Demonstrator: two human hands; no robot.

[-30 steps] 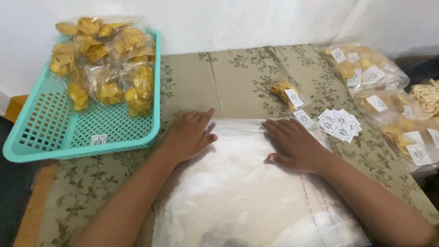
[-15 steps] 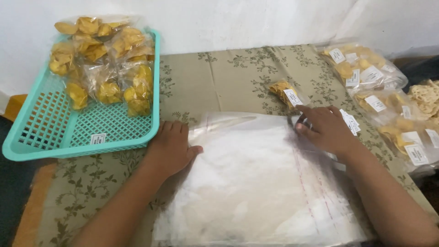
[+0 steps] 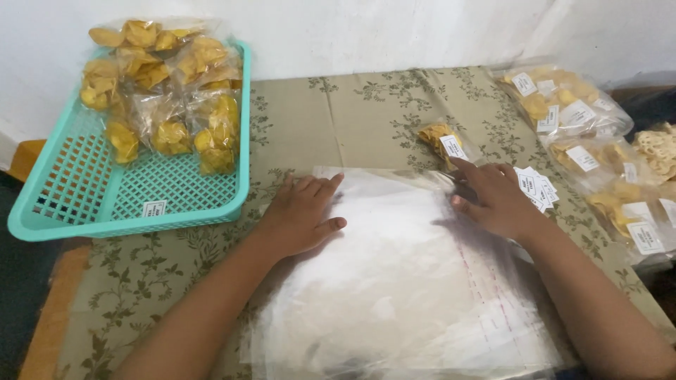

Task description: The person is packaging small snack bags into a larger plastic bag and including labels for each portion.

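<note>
Flat, open-palmed, gripping nothing: left hand and right hand press a stack of clear plastic bags on the floral tablecloth; teal mesh basket holding bagged yellow chips; labelled chip packets; loose white labels.

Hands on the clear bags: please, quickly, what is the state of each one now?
Left hand: open, flat on the clear bags, holding nothing.
Right hand: fingers curled at the bags' right edge; cannot tell if it grips one.
</note>
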